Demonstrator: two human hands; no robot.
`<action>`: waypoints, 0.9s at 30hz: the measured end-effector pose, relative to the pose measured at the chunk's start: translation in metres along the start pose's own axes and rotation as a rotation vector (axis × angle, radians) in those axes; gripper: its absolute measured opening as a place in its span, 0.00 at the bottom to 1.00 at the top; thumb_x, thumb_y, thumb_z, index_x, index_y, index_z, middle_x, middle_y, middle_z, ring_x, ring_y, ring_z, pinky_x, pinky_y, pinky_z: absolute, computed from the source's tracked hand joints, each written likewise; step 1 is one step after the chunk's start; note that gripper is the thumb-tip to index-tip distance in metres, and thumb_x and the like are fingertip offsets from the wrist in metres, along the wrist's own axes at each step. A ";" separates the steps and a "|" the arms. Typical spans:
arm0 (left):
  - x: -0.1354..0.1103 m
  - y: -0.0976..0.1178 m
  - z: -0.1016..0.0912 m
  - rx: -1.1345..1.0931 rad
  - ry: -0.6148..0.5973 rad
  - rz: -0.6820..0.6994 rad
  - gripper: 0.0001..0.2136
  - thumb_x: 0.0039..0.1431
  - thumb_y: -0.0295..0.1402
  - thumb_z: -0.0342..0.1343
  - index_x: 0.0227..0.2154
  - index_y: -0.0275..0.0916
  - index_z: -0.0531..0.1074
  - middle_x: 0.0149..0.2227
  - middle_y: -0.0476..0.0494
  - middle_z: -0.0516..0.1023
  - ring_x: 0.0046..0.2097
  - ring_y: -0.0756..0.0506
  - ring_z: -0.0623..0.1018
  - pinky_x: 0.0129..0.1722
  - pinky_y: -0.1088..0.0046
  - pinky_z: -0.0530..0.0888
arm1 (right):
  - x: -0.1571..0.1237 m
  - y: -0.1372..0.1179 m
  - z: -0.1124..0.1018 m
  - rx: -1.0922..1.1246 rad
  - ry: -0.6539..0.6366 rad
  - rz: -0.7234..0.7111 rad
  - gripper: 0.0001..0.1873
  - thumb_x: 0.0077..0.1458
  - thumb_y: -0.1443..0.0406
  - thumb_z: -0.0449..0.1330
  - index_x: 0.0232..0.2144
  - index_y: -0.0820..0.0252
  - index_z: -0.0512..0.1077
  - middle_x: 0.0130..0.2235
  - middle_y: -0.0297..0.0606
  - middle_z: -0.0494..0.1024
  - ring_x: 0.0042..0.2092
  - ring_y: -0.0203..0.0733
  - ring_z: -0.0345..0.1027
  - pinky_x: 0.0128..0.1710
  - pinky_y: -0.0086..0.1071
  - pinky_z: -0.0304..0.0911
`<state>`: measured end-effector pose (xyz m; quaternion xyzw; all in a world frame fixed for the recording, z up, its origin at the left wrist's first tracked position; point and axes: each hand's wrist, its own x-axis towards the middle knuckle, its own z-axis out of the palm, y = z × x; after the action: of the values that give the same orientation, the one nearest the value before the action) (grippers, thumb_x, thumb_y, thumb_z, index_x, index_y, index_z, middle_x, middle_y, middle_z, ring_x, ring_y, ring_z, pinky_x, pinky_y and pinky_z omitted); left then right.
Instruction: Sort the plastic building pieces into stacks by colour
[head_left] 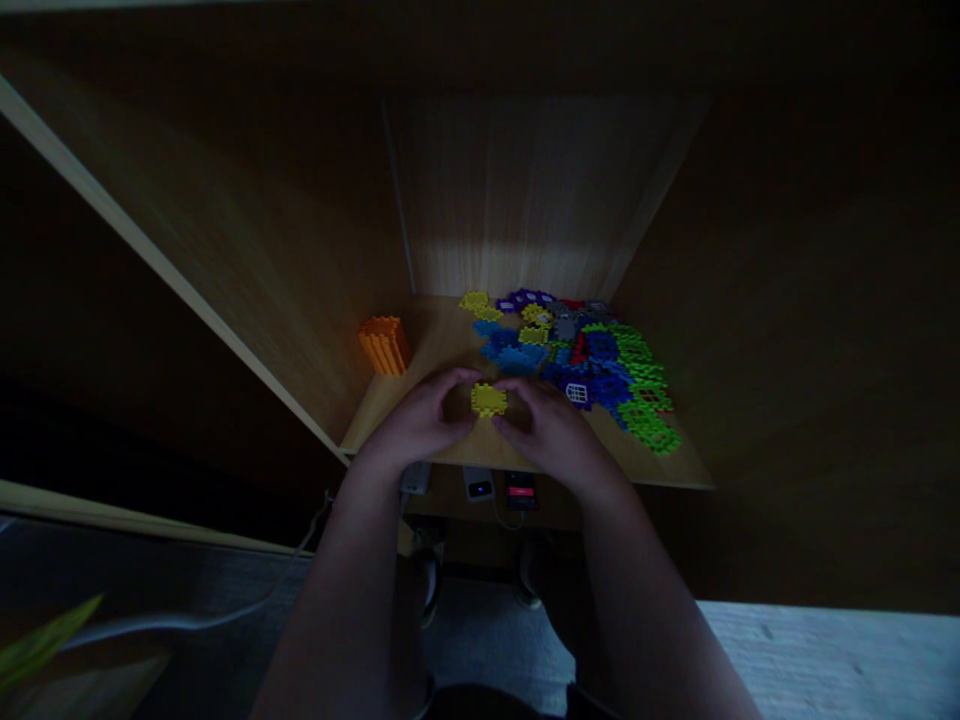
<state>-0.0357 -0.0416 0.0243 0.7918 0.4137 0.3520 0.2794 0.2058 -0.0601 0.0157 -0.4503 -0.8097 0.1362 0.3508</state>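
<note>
Between my two hands is a yellow interlocking plastic tile [489,400] with notched edges, above the front part of the wooden shelf. My left hand [435,415] grips its left side with thumb and fingers curved round. On the tile's right side, my right hand [538,415] grips it the same way. Just beyond my hands lie blue tiles [517,357] and yellow tiles [534,335]. Close to my right hand is a dark blue tile with a white window lattice [577,393].
An orange block of notched tiles [385,346] stands on the shelf's left. Green tiles [641,375] are heaped along the right, with grey pieces [565,320] and purple pieces [525,299] further back. Below the shelf edge lie a power bank [478,484] and a phone [521,491] with cables.
</note>
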 end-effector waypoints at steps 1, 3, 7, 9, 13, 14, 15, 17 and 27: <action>0.000 0.000 0.000 0.000 -0.001 0.003 0.26 0.58 0.28 0.64 0.61 0.45 0.74 0.62 0.41 0.80 0.63 0.38 0.79 0.68 0.54 0.74 | 0.000 0.000 0.000 0.001 0.002 0.000 0.18 0.65 0.64 0.67 0.56 0.51 0.74 0.56 0.43 0.83 0.58 0.54 0.77 0.61 0.50 0.70; 0.000 0.002 -0.001 -0.001 0.000 0.005 0.26 0.59 0.29 0.65 0.61 0.45 0.74 0.62 0.41 0.80 0.63 0.38 0.79 0.68 0.54 0.73 | 0.000 0.001 0.001 0.000 0.001 -0.003 0.19 0.65 0.64 0.67 0.56 0.51 0.74 0.56 0.43 0.82 0.58 0.54 0.77 0.61 0.50 0.70; 0.000 0.003 -0.002 -0.005 -0.007 -0.001 0.25 0.61 0.35 0.67 0.61 0.44 0.73 0.62 0.40 0.80 0.63 0.38 0.79 0.67 0.55 0.74 | 0.000 0.000 -0.001 -0.005 -0.003 -0.013 0.17 0.66 0.62 0.66 0.56 0.52 0.73 0.56 0.44 0.82 0.58 0.55 0.76 0.61 0.50 0.70; 0.000 0.003 -0.001 -0.003 -0.007 0.003 0.25 0.62 0.38 0.67 0.61 0.44 0.72 0.62 0.40 0.79 0.64 0.38 0.79 0.67 0.55 0.74 | 0.000 -0.002 -0.002 -0.004 0.011 -0.014 0.16 0.68 0.60 0.65 0.56 0.52 0.73 0.56 0.44 0.82 0.58 0.55 0.76 0.61 0.51 0.70; 0.000 -0.001 0.001 -0.007 -0.001 0.006 0.23 0.64 0.40 0.67 0.60 0.44 0.72 0.62 0.40 0.79 0.64 0.39 0.79 0.68 0.56 0.73 | -0.003 -0.004 -0.003 -0.023 0.086 -0.027 0.12 0.72 0.59 0.60 0.55 0.52 0.75 0.56 0.45 0.81 0.58 0.55 0.74 0.61 0.53 0.69; 0.000 -0.002 0.001 -0.012 0.000 0.003 0.23 0.64 0.40 0.67 0.60 0.44 0.72 0.62 0.40 0.79 0.64 0.39 0.79 0.68 0.56 0.73 | -0.003 -0.004 -0.004 -0.036 0.112 -0.029 0.11 0.73 0.60 0.58 0.54 0.52 0.75 0.56 0.45 0.81 0.58 0.55 0.73 0.61 0.53 0.69; 0.000 -0.003 0.001 -0.016 0.000 0.001 0.23 0.64 0.40 0.67 0.60 0.44 0.72 0.62 0.40 0.79 0.64 0.39 0.79 0.68 0.56 0.73 | -0.003 -0.003 -0.005 -0.053 0.135 -0.032 0.11 0.74 0.60 0.57 0.53 0.52 0.76 0.55 0.45 0.81 0.59 0.55 0.73 0.62 0.53 0.68; 0.001 -0.004 0.002 -0.023 0.008 -0.003 0.23 0.64 0.40 0.67 0.60 0.44 0.72 0.62 0.40 0.80 0.63 0.39 0.79 0.68 0.55 0.73 | -0.001 -0.002 -0.009 -0.111 0.164 -0.041 0.13 0.75 0.61 0.54 0.51 0.53 0.78 0.55 0.46 0.82 0.59 0.55 0.73 0.63 0.54 0.67; 0.002 -0.009 0.002 -0.081 0.045 0.005 0.22 0.64 0.41 0.66 0.58 0.43 0.74 0.61 0.38 0.81 0.63 0.37 0.80 0.69 0.50 0.73 | 0.062 0.044 -0.037 -0.477 -0.065 0.018 0.13 0.65 0.71 0.59 0.46 0.60 0.82 0.58 0.55 0.82 0.67 0.60 0.68 0.71 0.55 0.59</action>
<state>-0.0374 -0.0357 0.0173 0.7725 0.4034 0.3871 0.3011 0.2379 0.0126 0.0463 -0.5230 -0.8258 -0.0412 0.2070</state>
